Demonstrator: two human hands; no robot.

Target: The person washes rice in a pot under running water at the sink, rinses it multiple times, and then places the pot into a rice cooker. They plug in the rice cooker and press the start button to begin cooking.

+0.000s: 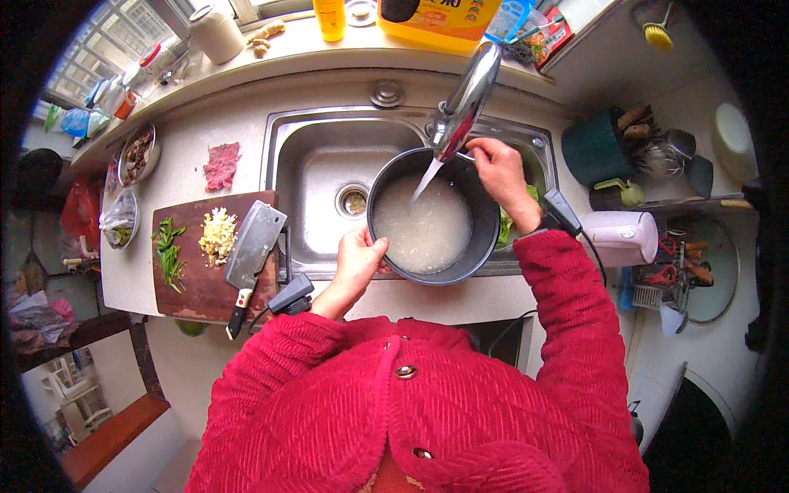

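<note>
Under the chrome faucet (466, 98) is a dark round pot (487, 222) with cloudy whitish water and pale grains in it, probably rice. A stream of water runs from the spout into the pot. My left hand (359, 262) grips the pot's near left rim, thumb on top. My right hand (500, 175) pinches the far right rim, just right of the faucet. The pot is over the right part of the stainless steel sink (320, 148), whose drain shows to its left. Green leaves (505, 225) show partly behind the pot, in the sink's right side.
Left of the sink, a wooden cutting board (191, 302) bears a cleaver (256, 243), chopped garlic (217, 237) and cut greens (167, 252). Raw meat (222, 166) lies behind it; bowls stand farther left. A pale pink kettle (619, 238) and a dark green utensil holder (595, 148) stand at right.
</note>
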